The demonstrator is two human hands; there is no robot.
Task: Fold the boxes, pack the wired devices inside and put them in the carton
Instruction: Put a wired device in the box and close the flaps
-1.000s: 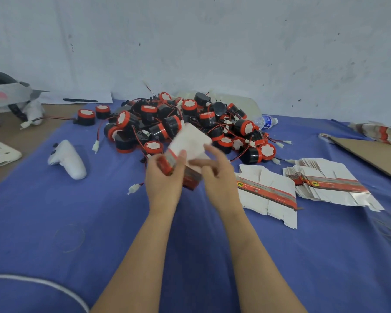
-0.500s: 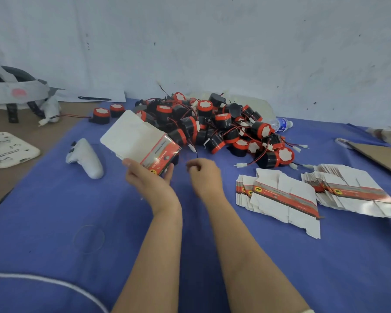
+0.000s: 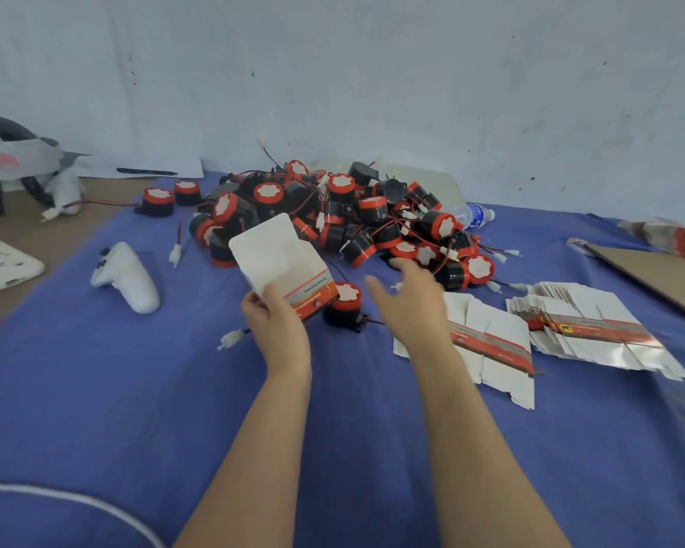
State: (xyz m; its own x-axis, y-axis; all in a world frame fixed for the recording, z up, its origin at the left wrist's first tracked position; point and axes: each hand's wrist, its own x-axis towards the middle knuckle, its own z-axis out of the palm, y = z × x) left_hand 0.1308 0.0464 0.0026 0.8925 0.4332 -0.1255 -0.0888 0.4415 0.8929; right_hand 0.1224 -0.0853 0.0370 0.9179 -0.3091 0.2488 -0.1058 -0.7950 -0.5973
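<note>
Blue cloth (image 3: pixel 95 389): covers the worktop; all the task's things lie on it. Head view only.
Box (image 3: pixel 281 267): white card with a red-grey band, folded up and held off the cloth. Its open mouth tilts up toward the pile, likely so a device can go straight in. The part of the inside that shows looks empty.
Left hand (image 3: pixel 273 322): grip pinches the box at its lower near corner, thumb on the front face. The low hold leaves the mouth free.
Right hand (image 3: pixel 408 306): hovers just right of the box at the pile's near edge. Grip spread, holding nothing; judged ready to pick a device.
Lone device (image 3: pixel 345 304): black body with a red-rimmed white top, upright on the cloth just beside the box, between the hands. Probably the easiest pick.
Device pile (image 3: pixel 352 215): behind the box, wires tangled; pulling one may drag its neighbours.
Flat blanks (image 3: pixel 487 350): unfolded boxes fanned out right of the right hand, close by for the next fold.
Brown cardboard (image 3: pixel 657 270): at the right edge, cut off; cannot tell if it is the carton.
</note>
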